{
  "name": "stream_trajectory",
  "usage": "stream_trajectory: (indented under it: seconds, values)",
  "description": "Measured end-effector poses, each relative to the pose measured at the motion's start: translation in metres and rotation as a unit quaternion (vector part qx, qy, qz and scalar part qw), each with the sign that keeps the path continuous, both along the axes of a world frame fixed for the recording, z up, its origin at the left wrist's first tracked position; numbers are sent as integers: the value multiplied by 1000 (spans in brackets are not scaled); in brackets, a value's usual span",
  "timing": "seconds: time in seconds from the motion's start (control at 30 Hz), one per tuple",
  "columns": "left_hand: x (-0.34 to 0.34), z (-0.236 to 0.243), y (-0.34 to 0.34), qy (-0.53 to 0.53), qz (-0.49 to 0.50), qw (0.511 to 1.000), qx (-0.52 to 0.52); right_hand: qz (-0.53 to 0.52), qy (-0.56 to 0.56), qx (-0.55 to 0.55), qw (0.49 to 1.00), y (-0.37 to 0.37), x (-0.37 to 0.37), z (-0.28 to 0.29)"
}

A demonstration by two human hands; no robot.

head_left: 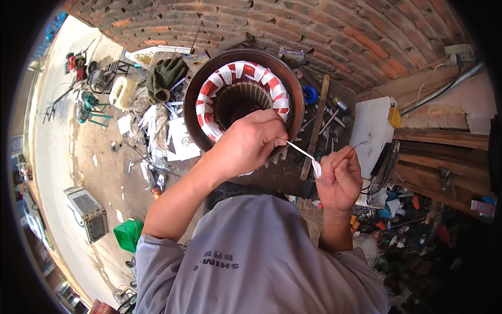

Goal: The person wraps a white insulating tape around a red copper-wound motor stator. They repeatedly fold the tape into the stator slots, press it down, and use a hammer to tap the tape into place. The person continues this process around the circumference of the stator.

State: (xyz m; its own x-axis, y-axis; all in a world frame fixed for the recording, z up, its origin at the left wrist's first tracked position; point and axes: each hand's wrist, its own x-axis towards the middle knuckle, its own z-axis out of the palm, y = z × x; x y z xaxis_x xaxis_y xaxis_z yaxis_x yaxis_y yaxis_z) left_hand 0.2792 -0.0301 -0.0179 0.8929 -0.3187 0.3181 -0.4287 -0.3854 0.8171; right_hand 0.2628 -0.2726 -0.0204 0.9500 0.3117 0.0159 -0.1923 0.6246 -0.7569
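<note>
A motor stator (191, 89) stands upright in front of me, its round dark metal housing open at the top. Inside, a ring of red windings (228, 74) is bound at intervals with white tape. My left hand (256, 137) reaches over the near right part of the ring, fingers pinched on a white binding tape (302, 150). The tape is pulled taut, narrow like a cord, to my right hand (340, 175). Those fingers are closed on its other end, where it widens into a loose white fold. Much of the ring's near side is hidden behind my left hand.
Dark green gloves (165, 78) and white paper strips lie left of the stator. A long wooden stick (316, 128) and metal tools lie at its right. Behind rises a brick wall (314, 26). A white panel (372, 133) stands at right; a green bucket (128, 234) sits lower left.
</note>
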Motion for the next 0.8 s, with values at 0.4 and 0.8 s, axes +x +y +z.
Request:
stream_trajectory:
  seconds: [0.4, 0.8]
  values:
    - [0, 6, -3, 39, 39, 998, -19, -196, -199, -171, 945, -156, -10, 42]
    - [2, 4, 5, 74, 37, 996, -36, -40, 24, -495, 867, -27, 1, -110]
